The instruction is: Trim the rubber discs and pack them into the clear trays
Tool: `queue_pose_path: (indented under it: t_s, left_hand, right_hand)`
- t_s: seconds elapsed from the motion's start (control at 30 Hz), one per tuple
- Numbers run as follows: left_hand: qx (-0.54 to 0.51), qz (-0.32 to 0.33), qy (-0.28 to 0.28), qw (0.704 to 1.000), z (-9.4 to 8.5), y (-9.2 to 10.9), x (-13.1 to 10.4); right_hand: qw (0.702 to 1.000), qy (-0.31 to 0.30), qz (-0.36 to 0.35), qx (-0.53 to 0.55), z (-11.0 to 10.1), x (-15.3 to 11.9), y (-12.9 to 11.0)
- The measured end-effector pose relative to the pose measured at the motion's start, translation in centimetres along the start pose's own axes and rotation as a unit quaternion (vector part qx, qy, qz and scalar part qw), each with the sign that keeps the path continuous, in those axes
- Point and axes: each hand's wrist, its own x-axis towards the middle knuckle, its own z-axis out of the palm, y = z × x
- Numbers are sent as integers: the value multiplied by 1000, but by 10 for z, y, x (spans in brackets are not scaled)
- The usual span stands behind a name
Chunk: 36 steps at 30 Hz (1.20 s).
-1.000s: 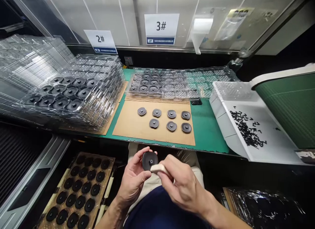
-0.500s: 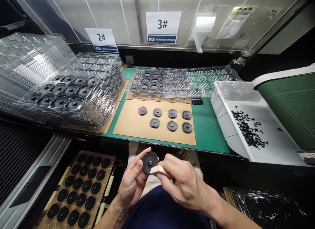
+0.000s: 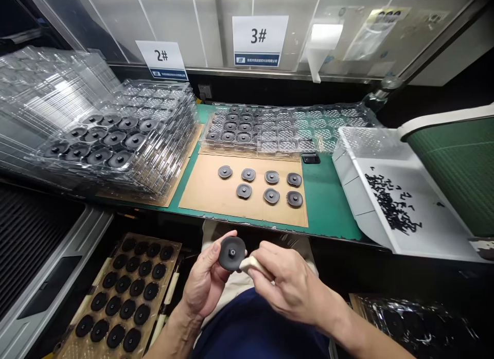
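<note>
Near the lap, my left hand (image 3: 206,279) grips a black round disc (image 3: 227,260) by its edge, the disc's raised centre stub facing up. My right hand (image 3: 287,276) is closed on a small cream-white pad (image 3: 250,265), perhaps a folded cloth, whose tip lies at the disc's lower right rim. Whether the tip touches the rim I cannot tell. Beyond the hands, several similar dark discs (image 3: 244,191) lie in two rows on a brown cardboard sheet (image 3: 208,194) on the green bench top (image 3: 328,194).
Clear plastic trays (image 3: 165,138) stand stacked at left, the top one holding discs. More clear trays (image 3: 285,127) lie at the back. A white bin (image 3: 358,210) with black scraps stands right, beside a green conveyor belt (image 3: 455,158). A disc-filled tray (image 3: 116,297) sits low at left.
The disc in my left hand has shifted slightly left and turned a little. The pad in my right hand has moved from over the disc's face to its outer edge.
</note>
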Motion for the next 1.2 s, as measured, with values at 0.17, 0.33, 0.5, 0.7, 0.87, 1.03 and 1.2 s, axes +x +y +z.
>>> queue_pose_path:
  t_s: [0.17,0.33,0.5,0.7,0.87,1.03,1.2]
  left_hand:
    - [31,-39,-69,996,-2,2,-4]
    - [16,3,-75,997,1,4,-6]
    - [40,-7,-99,994,7,2,-4]
    - [16,26,-41,999,4,2,-2]
    - [62,-25,-119,991,-2,2,-1]
    - [16,41,-62,997,0,4,1]
    - [47,2,-104,993,-6,5,5]
  right_hand:
    - [997,52,-18,-46,0,2,0]
    - [995,68,-10,-73,1,2,5]
    - [994,98,-41,-32,-6,2,-1]
    - [996,41,0,-85,-4,-4,-8]
    - [986,47,-81,-140,-12,4,-9]
    - [990,66,-53,-112,-4,6,-9]
    - [990,39,-37,-133,-4,7,-7]
